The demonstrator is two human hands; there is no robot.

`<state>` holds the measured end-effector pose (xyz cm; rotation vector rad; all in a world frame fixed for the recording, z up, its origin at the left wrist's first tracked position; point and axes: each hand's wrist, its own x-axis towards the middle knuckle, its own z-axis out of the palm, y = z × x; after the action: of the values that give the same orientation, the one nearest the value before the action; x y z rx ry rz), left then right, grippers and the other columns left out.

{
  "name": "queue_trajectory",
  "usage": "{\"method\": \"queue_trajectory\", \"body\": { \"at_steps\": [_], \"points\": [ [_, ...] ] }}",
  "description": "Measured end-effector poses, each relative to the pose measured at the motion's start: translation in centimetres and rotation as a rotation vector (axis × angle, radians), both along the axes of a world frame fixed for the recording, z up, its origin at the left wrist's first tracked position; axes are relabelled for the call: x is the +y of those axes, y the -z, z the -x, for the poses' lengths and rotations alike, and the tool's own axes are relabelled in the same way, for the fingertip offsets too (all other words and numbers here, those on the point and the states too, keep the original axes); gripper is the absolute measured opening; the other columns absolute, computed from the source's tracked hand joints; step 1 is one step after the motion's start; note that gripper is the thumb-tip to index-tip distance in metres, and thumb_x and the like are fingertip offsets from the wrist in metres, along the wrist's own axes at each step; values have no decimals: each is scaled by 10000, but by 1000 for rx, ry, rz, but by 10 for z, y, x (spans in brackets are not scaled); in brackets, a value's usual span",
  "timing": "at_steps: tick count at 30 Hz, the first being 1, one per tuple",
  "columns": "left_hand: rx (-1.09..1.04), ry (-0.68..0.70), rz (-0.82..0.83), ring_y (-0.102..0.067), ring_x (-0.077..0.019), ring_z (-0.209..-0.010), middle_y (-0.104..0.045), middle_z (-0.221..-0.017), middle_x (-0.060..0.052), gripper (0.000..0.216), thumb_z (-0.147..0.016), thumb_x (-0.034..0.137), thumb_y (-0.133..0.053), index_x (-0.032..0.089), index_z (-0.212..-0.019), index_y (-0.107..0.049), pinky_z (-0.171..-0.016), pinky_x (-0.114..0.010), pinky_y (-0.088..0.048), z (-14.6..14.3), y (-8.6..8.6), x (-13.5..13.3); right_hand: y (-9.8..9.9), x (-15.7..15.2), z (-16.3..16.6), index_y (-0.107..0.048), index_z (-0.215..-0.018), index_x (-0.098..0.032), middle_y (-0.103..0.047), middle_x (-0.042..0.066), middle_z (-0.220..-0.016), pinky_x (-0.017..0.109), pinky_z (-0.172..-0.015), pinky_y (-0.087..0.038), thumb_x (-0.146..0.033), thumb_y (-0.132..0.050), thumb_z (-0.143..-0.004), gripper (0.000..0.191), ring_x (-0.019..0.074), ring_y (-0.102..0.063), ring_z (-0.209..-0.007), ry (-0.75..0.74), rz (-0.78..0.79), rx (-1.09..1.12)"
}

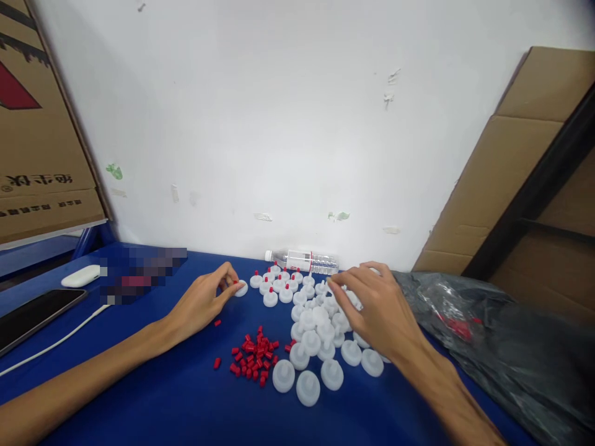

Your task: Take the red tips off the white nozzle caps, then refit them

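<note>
My left hand (207, 300) rests on the blue table (153, 396), its fingers pinched on a white cap with a red tip (240, 288). My right hand (374, 306) hovers over a heap of plain white caps (320, 337), fingers curled and touching the caps at the heap's far side. Whether it holds one is hidden. A pile of small red plugs (255, 359) lies between my hands, with a few loose ones to its left. Beyond it stands a group of white caps fitted with red tips (279, 285).
A clear water bottle (302, 261) lies against the white wall. A black plastic bag (502, 334) with red bits fills the right side. Left lie a white case (80, 275), a phone (35, 313) and a white cable (60, 339). Cardboard boxes (37, 118) flank both sides.
</note>
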<state>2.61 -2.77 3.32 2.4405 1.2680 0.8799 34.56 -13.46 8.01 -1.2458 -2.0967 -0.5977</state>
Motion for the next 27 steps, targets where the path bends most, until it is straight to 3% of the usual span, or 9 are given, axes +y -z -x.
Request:
{"method": "queue_trajectory", "body": {
  "at_steps": [2, 7, 10, 12, 15, 18, 20, 23, 27],
  "points": [
    [-118, 5, -9, -594, -147, -595, -666, -745, 27, 293, -1021, 502, -524, 221, -946, -557, -549, -259, -438, -4, -1, -16, 3, -4, 15, -644, -1170, -204, -749, 74, -1074, 452, -997, -382, -277, -504, -1053, 196, 228, -672, -949, -67, 17, 7],
    [-335, 272, -67, -667, -160, -687, -724, -886, -33, 275, -994, 474, -607, 231, -871, -572, -544, -258, -501, -12, 11, -59, 23, -18, 64, -504, -1407, -199, -722, 91, -1186, 473, -1068, -366, -556, -572, -998, 547, 239, -670, -1037, -282, 104, 39],
    [-223, 449, -178, -639, -132, -616, -703, -787, 18, 131, -1020, 333, -600, 264, -915, -563, -567, -251, -484, -9, 15, -71, 36, -22, 83, -582, -1265, -178, -754, 69, -1034, 444, -1030, -402, -480, -538, -1035, 383, 207, -689, -915, -375, 40, 22],
    [-77, 460, -244, -593, -134, -573, -664, -731, 24, 134, -1039, 323, -548, 266, -917, -554, -562, -266, -451, -7, 13, -74, 41, -23, 89, -624, -1096, -183, -741, 31, -864, 411, -949, -443, -396, -523, -1046, 241, 179, -670, -772, -392, -19, 27],
    [109, 452, -309, -539, -158, -562, -597, -697, -2, 241, -1048, 266, -404, 247, -847, -535, -548, -299, -398, -10, 7, -75, 41, -22, 90, -630, -999, -194, -698, 4, -742, 403, -918, -460, -395, -517, -1044, 235, 170, -633, -686, -379, -56, -14],
    [135, 493, -322, -502, -167, -554, -553, -673, -6, 257, -1005, 187, -348, 239, -795, -486, -533, -312, -359, -15, 3, -77, 34, -20, 85, -634, -996, -198, -694, -2, -732, 415, -986, -443, -398, -498, -1056, 249, 172, -626, -691, -364, -59, -115],
    [58, 455, -270, -474, -156, -535, -511, -642, 15, 285, -1024, 196, -331, 236, -761, -434, -529, -304, -345, -15, 1, -76, 27, -17, 76, -633, -1008, -197, -713, 6, -772, 411, -1015, -426, -335, -487, -1061, 208, 170, -631, -715, -335, -84, -171],
    [-101, 258, -162, -421, -139, -512, -418, -609, 38, 390, -1084, 269, -281, 230, -702, -352, -527, -294, -340, -10, -4, -68, 14, -11, 47, -628, -1071, -199, -763, 45, -998, 417, -1055, -376, -190, -516, -1032, 119, 175, -681, -859, -226, -132, -178],
    [-79, 92, -179, -401, -145, -533, -415, -612, 38, 434, -1093, 352, -285, 230, -682, -350, -563, -306, -341, -3, -10, -51, -1, 2, -7, -604, -1146, -234, -772, 39, -1039, 450, -1044, -360, -230, -523, -1028, 143, 222, -711, -925, 94, -58, 10]
  ]
}}
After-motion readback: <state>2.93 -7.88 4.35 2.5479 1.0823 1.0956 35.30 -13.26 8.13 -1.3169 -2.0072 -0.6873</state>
